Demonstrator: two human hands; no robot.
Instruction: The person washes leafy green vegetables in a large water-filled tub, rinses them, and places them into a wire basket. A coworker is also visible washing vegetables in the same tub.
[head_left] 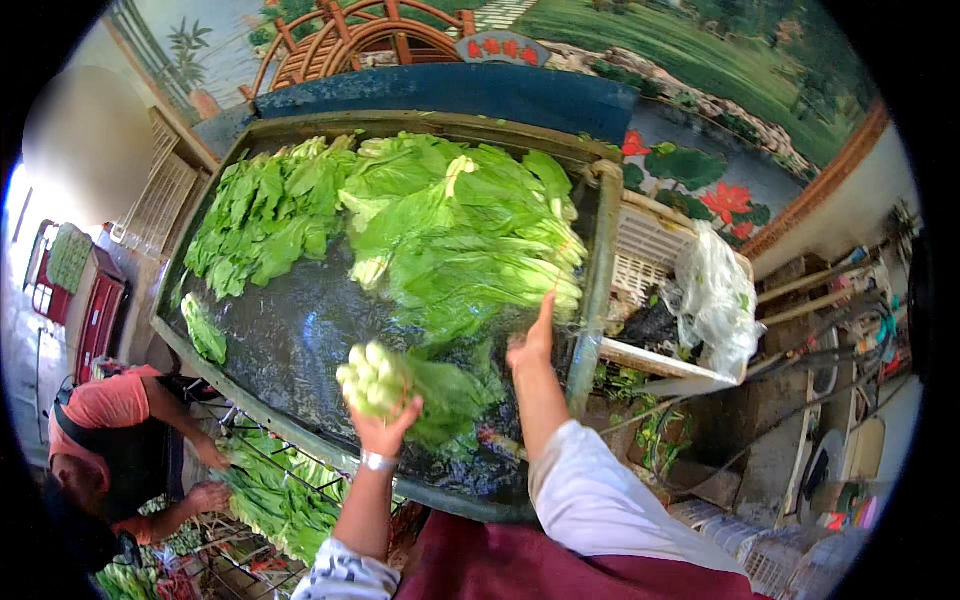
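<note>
My left hand [383,425] is closed round a bunch of leafy greens [375,380], whose thick pale stems point left while the leaves trail right into the water. To the right, my right hand [535,345] has its index finger stretched out and its thumb apart. That finger reaches the stem ends of a big pile of leafy greens [470,230]; whether it presses on them I cannot tell. The pile lies in a wide, dark, water-filled tub [300,345]. Another heap of greens [270,205] fills the tub's far left, and a small loose piece [204,330] floats near its left edge.
At the lower left a person [120,450] in a pink top handles more greens [285,495] beside the tub. A white plastic crate [640,245] with a clear plastic bag [718,295] stands at the right. Poles and hoses [810,340] lie beyond it.
</note>
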